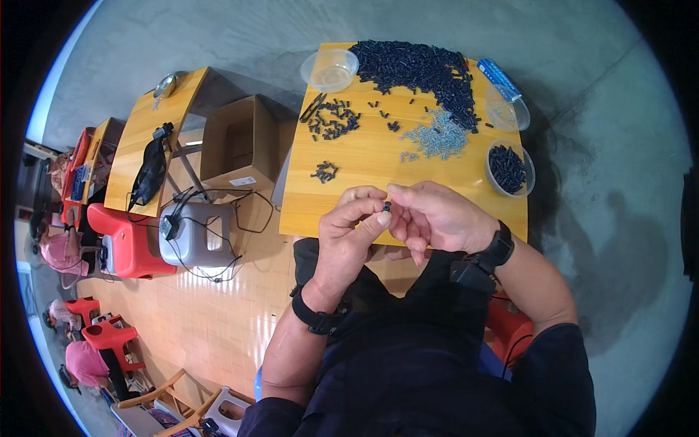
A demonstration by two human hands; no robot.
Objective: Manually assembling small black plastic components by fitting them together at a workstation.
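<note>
Your left hand (344, 227) has a small dark piece (386, 207) pinched between thumb and index fingertips, near edge of the surface (302, 207) below. Right hand (453, 218) just beside it, fingers curled; can't tell if they grip it too.

Left grip (346, 234) pinched; right grip (450, 218) just beside, partly curled; forearms (291, 357) angled inward.

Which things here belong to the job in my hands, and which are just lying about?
Likely in the job:
small dark piece in left hand
dark heap
pale pieces
filled tub

Apparently lying about:
cardboard box
grey stool
metal bowl
</note>
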